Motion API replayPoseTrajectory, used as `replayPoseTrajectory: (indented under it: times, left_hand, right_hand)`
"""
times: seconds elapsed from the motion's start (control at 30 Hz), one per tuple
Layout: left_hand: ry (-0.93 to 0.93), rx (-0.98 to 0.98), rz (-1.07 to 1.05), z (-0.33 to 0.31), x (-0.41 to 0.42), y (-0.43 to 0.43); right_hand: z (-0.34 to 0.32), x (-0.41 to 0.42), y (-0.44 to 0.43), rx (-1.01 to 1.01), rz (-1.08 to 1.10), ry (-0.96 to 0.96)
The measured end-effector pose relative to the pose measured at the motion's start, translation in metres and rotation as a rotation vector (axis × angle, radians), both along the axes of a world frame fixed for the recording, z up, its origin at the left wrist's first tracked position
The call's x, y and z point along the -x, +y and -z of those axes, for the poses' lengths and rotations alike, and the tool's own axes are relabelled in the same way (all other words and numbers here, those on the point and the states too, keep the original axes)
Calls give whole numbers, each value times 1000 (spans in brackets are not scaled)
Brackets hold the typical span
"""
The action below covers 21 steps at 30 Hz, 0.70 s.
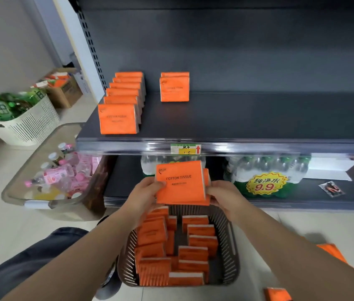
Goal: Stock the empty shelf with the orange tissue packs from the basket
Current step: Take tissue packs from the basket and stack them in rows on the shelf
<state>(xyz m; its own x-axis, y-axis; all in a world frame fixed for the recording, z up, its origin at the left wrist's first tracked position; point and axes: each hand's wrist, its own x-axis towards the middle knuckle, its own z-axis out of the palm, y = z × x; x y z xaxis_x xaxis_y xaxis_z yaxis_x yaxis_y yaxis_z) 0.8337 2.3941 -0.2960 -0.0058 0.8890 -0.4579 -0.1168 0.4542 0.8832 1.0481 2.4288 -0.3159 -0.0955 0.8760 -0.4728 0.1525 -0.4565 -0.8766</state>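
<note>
Both hands hold a small stack of orange tissue packs [181, 183] upright above the basket, below the shelf's front edge. My left hand [144, 195] grips its left side and my right hand [220, 195] its right side. The grey slatted basket [229, 246] on the floor holds several more orange packs [193, 253]. On the dark shelf [258, 118], a row of several packs [120, 105] stands at the left end, and two packs [174, 88] stand further back beside it.
A clear bin of pink bottles [58, 177] sits on the floor at left, with a white basket of green items [21, 118] and a cardboard box [63, 88] behind it. Water bottle packs [267, 177] fill the lower shelf. Loose orange packs [278, 294] lie on the floor at right.
</note>
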Motion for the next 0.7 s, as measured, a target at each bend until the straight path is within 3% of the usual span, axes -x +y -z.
replayPoseTrajectory:
  times: [0.43, 0.6, 0.7]
  left_hand:
    - [80, -125, -126, -69, 3, 23]
    - [192, -191, -119, -87, 2, 43]
    - [286, -226, -89, -94, 0, 59]
  right_hand:
    - [-85, 26, 5, -221, 53, -56]
    - [-108, 33, 21, -421, 122, -341]
    - [-116, 37, 32, -482, 73, -418]
